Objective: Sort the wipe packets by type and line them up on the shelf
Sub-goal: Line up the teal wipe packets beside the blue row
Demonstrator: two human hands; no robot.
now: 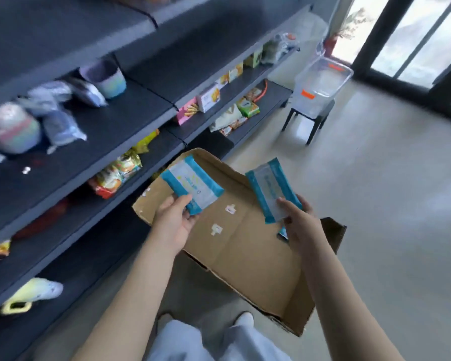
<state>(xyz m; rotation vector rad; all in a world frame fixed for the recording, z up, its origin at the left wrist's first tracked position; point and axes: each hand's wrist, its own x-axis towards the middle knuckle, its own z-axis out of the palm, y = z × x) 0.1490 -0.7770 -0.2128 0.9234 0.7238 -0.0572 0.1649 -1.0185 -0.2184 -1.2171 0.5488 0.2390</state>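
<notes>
Hands are held apart above the open cardboard box [245, 256], each clamped on its own wipe packet. The left hand [176, 220] pinches the near end of the left packet [193, 187], blue and white, thumb on top, over the box's left flap. The right hand [298, 225] grips the right packet [270, 190], of the same blue-and-white look, over the box's right side, its far end pointing away from the person. Just under the right hand, a corner of a third packet [283, 233] peeks out from inside the box. On the near side of the box are the person's light trousers [193, 342], and the box rests on the pale floor [388, 204]. Left of the box runs the dark grey shelf [110, 126]: its upper boards carry blurred soft packs [60, 126] and pastel cups [107, 80], while the boards nearer the box hold snack bags [117, 173] and small cartons [208, 97]. Beyond the box, well apart from it, a clear plastic bin [320, 82] sits on a dark stool [309, 118].
</notes>
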